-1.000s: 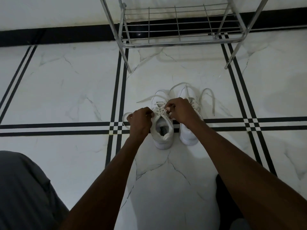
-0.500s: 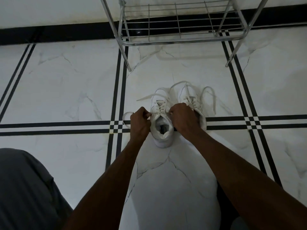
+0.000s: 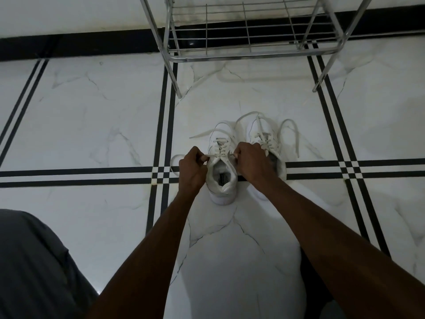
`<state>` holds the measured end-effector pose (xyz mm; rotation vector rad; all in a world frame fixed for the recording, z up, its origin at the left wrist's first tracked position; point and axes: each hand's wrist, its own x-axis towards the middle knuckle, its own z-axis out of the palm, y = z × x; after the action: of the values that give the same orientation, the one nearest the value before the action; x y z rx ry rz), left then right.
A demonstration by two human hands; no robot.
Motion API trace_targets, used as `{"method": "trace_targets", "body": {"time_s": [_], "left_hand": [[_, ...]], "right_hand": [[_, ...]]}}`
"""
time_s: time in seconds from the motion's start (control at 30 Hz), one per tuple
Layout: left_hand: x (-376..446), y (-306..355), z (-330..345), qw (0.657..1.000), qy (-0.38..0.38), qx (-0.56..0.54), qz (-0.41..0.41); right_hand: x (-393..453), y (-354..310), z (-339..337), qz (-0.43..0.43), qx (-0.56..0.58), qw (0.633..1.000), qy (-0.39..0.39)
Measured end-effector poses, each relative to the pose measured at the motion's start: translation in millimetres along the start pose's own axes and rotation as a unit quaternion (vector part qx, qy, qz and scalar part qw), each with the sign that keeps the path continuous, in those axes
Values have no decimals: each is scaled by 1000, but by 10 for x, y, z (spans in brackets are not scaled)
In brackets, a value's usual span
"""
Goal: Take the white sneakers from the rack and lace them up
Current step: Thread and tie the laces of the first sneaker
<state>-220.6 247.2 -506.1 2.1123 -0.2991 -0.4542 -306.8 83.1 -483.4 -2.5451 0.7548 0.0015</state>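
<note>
Two white sneakers stand side by side on the floor, toes pointing away from me. The left sneaker (image 3: 222, 180) shows its open collar and an inner label. My left hand (image 3: 192, 170) pinches one end of its lace (image 3: 220, 149) at the sneaker's left side. My right hand (image 3: 251, 164) pinches the other end at the right side. The lace runs taut between both hands across the top eyelets. The right sneaker (image 3: 264, 132) is partly hidden behind my right hand, its lace ends lying loose on the floor.
A chrome wire shoe rack (image 3: 248, 51) stands just beyond the sneakers, its bottom shelf bare. The floor (image 3: 92, 111) is white marble tile with black double stripes. A black skirting runs along the wall. My grey-clad knee (image 3: 30, 268) fills the bottom left.
My hands have moved slightly apart and toward the collar, pulling the lace tighter across the left sneaker. The sneakers have stayed in place.
</note>
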Motion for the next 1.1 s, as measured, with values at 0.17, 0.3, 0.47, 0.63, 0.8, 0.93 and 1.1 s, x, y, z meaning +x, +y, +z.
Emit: {"method": "trace_targets", "body": {"time_s": [0.17, 0.3, 0.47, 0.63, 0.8, 0.93, 1.1], "left_hand": [[3, 110, -131, 998, -52, 2, -21], [197, 312, -435, 983, -166, 83, -14], [283, 531, -538, 976, -180, -119, -39], [219, 626, -341, 943, -176, -272, -71], [216, 572, -195, 951, -137, -271, -52], [193, 530, -146, 972, -133, -194, 2], [182, 573, -151, 983, -129, -109, 79]], "right_hand": [[32, -35, -50, 7, -11, 999, -40], [113, -43, -341, -51, 4, 989, -141], [307, -85, -696, 29, 229, 955, -189], [265, -136, -616, 83, 550, 819, -141], [252, -124, -465, 71, 542, 832, -96], [261, -144, -389, 34, 450, 887, -98], [249, -206, -350, 101, 454, 882, -79]]}}
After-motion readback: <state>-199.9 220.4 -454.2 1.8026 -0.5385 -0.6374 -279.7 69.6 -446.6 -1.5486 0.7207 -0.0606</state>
